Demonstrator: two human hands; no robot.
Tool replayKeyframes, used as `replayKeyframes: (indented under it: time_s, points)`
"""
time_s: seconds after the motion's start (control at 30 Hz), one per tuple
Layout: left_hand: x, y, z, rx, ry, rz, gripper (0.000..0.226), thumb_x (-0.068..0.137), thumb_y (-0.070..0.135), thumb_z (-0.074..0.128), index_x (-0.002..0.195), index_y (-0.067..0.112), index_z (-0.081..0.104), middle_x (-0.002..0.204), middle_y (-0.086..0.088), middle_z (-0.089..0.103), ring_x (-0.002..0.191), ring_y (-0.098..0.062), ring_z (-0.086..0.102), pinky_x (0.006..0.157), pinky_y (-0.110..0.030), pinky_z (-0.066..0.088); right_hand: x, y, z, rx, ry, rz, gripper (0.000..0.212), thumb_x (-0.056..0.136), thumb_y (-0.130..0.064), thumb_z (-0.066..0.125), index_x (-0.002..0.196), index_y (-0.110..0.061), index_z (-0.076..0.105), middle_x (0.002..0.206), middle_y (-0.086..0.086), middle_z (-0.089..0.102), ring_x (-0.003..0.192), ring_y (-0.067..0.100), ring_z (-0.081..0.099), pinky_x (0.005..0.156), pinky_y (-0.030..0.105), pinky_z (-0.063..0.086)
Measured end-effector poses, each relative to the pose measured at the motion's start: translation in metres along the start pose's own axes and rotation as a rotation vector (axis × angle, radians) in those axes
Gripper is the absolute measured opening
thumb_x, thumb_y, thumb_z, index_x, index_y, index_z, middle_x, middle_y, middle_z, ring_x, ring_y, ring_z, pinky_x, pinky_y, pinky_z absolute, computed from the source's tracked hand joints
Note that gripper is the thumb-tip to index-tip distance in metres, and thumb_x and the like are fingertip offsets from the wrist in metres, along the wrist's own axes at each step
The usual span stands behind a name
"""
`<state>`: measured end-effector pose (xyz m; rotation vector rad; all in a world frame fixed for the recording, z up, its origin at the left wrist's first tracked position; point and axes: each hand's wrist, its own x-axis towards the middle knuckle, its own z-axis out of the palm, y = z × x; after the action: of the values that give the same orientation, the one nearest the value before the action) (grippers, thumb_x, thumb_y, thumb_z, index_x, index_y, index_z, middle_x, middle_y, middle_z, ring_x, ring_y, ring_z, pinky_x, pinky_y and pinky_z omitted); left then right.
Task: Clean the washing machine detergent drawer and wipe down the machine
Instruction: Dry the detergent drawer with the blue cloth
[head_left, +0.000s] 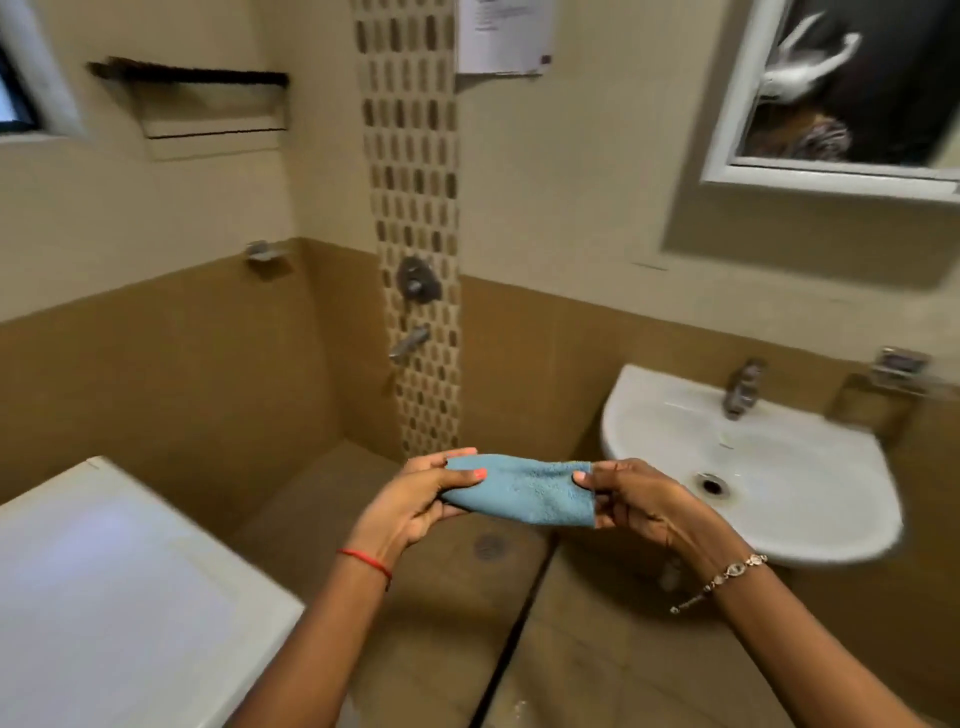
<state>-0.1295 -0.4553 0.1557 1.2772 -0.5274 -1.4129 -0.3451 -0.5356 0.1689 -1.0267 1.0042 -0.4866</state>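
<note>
The left hand (415, 512) and right hand (631, 501) each pinch one end of the blue cloth (524, 491), held in the air between washing machine (104, 597) and sink (810, 535); it looks soft, light, limp, best gripped by its edges.

1. We are in a bathroom: a white wash basin (779, 525) with a metal tap (742, 388) is fixed to the tiled wall below a framed mirror (852, 93).
2. We see a shower mixer (417, 280) and spout (409, 343) on a mosaic tile strip (410, 156), above a floor drain (489, 546).
3. We find a white washing machine (104, 597) at the left, which suggests a home.
</note>
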Motion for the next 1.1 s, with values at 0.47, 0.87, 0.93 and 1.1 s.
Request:
replayKeyframes:
  time_s: [0.47,0.87,0.93,1.1]
  points:
    - [0.134,-0.050,0.251,0.135,-0.282,0.002,0.018,0.086,-0.011,0.051,0.083,0.002,0.063,0.080,-0.009,0.063,0.055,-0.006,0.066,0.049,-0.019,0.055,-0.042,-0.012,-0.232,0.227,0.553,-0.253,0.053,0.071,0.019,0.065,0.118,-0.002,0.054,0.088,0.023,0.061,0.059,0.022,0.066,0.056,0.027,0.058]
    - [0.258,-0.050,0.401,0.241,-0.527,0.037,0.033,0.077,-0.010,0.065,0.107,0.004,0.064,0.097,-0.005,0.067,0.084,-0.013,0.065,0.067,-0.017,0.057,0.007,-0.053,-0.388,0.109,0.832,-0.370,0.052,0.079,0.013,0.062,0.127,-0.006,0.055,0.094,0.017,0.065,0.067,0.009,0.065,0.057,0.015,0.055]
    - [0.274,-0.048,0.426,0.254,-0.549,0.038,0.037,0.077,-0.009,0.066,0.111,0.003,0.063,0.098,-0.004,0.066,0.088,-0.015,0.063,0.070,-0.017,0.056,0.013,-0.062,-0.411,0.012,0.874,-0.406,0.049,0.082,0.011,0.059,0.127,-0.009,0.056,0.116,0.016,0.061,0.086,0.015,0.062,0.062,0.014,0.055]
    - [0.306,-0.056,0.475,0.313,-0.586,0.054,0.043,0.077,-0.007,0.067,0.119,0.001,0.059,0.107,-0.007,0.063,0.094,-0.016,0.061,0.070,-0.013,0.055,0.028,-0.068,-0.449,-0.284,1.004,-0.409,0.038,0.089,0.012,0.047,0.121,-0.003,0.060,0.127,0.012,0.057,0.111,0.018,0.052,0.096,0.039,0.047]
